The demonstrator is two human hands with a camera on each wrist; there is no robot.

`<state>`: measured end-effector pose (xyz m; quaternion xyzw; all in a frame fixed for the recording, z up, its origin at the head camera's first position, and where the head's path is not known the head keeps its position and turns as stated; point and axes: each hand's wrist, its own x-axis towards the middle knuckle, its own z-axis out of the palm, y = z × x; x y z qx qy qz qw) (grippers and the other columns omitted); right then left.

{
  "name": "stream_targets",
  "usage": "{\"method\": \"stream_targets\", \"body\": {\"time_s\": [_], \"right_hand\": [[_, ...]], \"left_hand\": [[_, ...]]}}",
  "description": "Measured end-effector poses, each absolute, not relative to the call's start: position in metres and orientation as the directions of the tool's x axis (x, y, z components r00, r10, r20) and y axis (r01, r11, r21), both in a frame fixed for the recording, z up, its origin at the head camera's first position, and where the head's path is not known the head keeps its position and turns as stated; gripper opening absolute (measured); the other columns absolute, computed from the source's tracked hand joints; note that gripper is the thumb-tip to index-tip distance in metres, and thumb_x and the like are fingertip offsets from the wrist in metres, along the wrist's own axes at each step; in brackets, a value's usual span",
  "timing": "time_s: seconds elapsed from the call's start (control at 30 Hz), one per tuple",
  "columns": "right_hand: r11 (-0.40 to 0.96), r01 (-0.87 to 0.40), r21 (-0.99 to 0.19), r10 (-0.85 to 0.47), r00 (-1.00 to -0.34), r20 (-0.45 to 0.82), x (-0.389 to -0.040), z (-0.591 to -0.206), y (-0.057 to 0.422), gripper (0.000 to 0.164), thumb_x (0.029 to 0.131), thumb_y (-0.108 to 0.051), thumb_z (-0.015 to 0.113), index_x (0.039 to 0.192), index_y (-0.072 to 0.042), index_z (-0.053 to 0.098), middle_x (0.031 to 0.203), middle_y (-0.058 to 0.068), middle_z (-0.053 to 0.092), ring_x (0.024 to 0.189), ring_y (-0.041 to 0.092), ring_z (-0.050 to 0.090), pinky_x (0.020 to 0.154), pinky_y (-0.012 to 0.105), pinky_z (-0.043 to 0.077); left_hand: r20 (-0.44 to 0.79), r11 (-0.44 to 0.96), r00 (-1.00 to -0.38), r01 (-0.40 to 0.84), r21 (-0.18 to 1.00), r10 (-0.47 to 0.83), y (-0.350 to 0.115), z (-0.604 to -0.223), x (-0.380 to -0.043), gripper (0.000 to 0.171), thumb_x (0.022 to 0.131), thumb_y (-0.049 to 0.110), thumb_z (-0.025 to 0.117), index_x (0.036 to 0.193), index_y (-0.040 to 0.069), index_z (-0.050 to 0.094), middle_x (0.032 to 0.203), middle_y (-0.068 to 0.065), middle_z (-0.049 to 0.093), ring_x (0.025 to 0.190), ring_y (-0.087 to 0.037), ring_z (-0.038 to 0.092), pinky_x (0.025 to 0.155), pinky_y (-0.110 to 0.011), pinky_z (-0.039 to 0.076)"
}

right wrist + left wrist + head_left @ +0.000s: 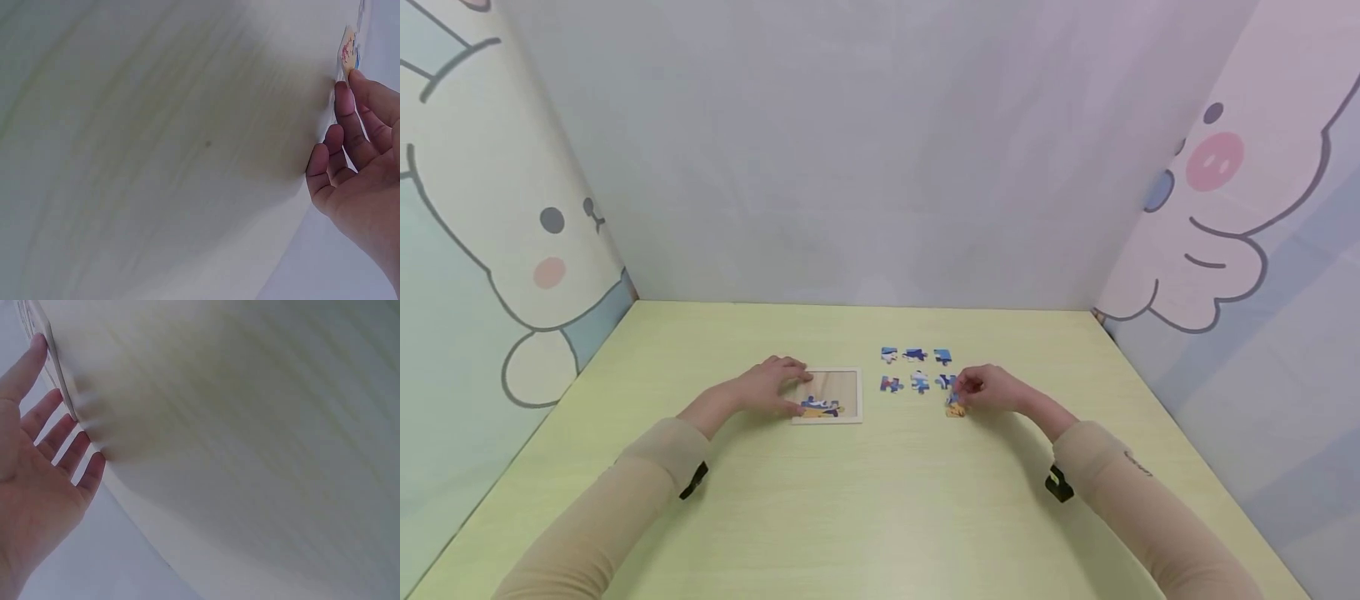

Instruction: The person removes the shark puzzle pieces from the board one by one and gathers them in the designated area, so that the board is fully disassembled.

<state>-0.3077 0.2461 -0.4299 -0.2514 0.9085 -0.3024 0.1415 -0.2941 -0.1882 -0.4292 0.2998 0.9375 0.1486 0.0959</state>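
Observation:
A square wooden puzzle frame (827, 420) lies on the table, with joined pieces (822, 408) along its lower left inside. At the frame's left side is my left hand (769, 386), fingers spread and thumb touching the rim; its relaxed fingers (47, 412) show in the left wrist view. My right hand (992, 388) pinches a yellow and blue puzzle piece (955, 410) between thumb and index finger. That puzzle piece (348, 53) stands tilted at the fingertips in the right wrist view. Partly behind the right fingers is a blue and white piece (945, 382).
Several loose puzzle pieces (915, 355) lie in two rows between the frame and my right hand. The pale yellow table (880, 500) meets a grey back curtain (865, 167). Curtains with cartoon animals hang at left and right.

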Motion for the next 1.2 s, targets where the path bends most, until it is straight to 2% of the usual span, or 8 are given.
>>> {"method": "stream_targets", "body": {"time_s": [0.4, 0.57, 0.77, 0.9, 1.13, 1.2], "right_hand": [[0.711, -0.376, -0.594, -0.503, -0.863, -0.055, -0.307, -0.42, 0.241, 0.015, 0.085, -0.014, 0.07, 0.098, -0.009, 0.066, 0.084, -0.002, 0.06, 0.079, 0.016, 0.05, 0.066, 0.026, 0.044], [0.668, -0.44, -0.6, -0.554, -0.833, -0.007, -0.306, -0.405, 0.228, 0.018, 0.085, -0.016, 0.07, 0.101, -0.007, 0.066, 0.085, -0.003, 0.06, 0.083, 0.017, 0.051, 0.069, 0.027, 0.045], [0.637, -0.452, -0.624, -0.581, -0.814, -0.003, -0.304, -0.391, 0.204, 0.023, 0.086, -0.018, 0.07, 0.105, -0.005, 0.065, 0.089, -0.002, 0.061, 0.085, 0.019, 0.051, 0.068, 0.028, 0.046], [0.627, -0.467, -0.624, -0.589, -0.808, 0.012, -0.305, -0.387, 0.187, 0.022, 0.086, -0.017, 0.069, 0.106, -0.007, 0.066, 0.094, 0.0, 0.063, 0.085, 0.018, 0.051, 0.068, 0.026, 0.046], [0.595, -0.504, -0.626, -0.62, -0.784, 0.042, -0.308, -0.385, 0.158, 0.02, 0.086, -0.016, 0.07, 0.105, -0.013, 0.066, 0.102, 0.012, 0.065, 0.087, 0.017, 0.051, 0.075, 0.027, 0.046], [0.587, -0.519, -0.622, -0.629, -0.775, 0.053, -0.309, -0.385, 0.15, 0.019, 0.085, -0.016, 0.07, 0.104, -0.015, 0.066, 0.101, 0.011, 0.066, 0.087, 0.017, 0.051, 0.076, 0.028, 0.046]], "left_hand": [[-0.088, 0.779, -0.804, 0.534, 0.327, 0.588, -0.187, -0.425, -0.293, 0.066, 0.082, 0.042, 0.07, 0.136, 0.009, 0.051, 0.145, -0.018, 0.04, 0.132, -0.043, 0.032, 0.106, -0.061, 0.026], [-0.112, 0.793, -0.814, 0.51, 0.332, 0.57, -0.187, -0.425, -0.293, 0.066, 0.083, 0.042, 0.07, 0.137, 0.01, 0.05, 0.146, -0.016, 0.039, 0.134, -0.041, 0.031, 0.107, -0.059, 0.026], [-0.105, 0.788, -0.811, 0.516, 0.335, 0.576, -0.187, -0.426, -0.292, 0.066, 0.082, 0.041, 0.07, 0.136, 0.008, 0.05, 0.145, -0.017, 0.039, 0.132, -0.042, 0.032, 0.106, -0.059, 0.027], [-0.108, 0.792, -0.815, 0.508, 0.339, 0.569, -0.188, -0.428, -0.293, 0.067, 0.082, 0.042, 0.07, 0.137, 0.009, 0.05, 0.146, -0.016, 0.039, 0.133, -0.041, 0.031, 0.107, -0.059, 0.026], [-0.104, 0.791, -0.815, 0.51, 0.338, 0.57, -0.187, -0.431, -0.294, 0.067, 0.082, 0.043, 0.071, 0.136, 0.009, 0.051, 0.145, -0.016, 0.04, 0.132, -0.041, 0.033, 0.106, -0.059, 0.028], [-0.108, 0.795, -0.817, 0.506, 0.335, 0.566, -0.187, -0.432, -0.294, 0.066, 0.082, 0.043, 0.071, 0.136, 0.01, 0.051, 0.145, -0.015, 0.04, 0.132, -0.04, 0.033, 0.107, -0.057, 0.029]]}}
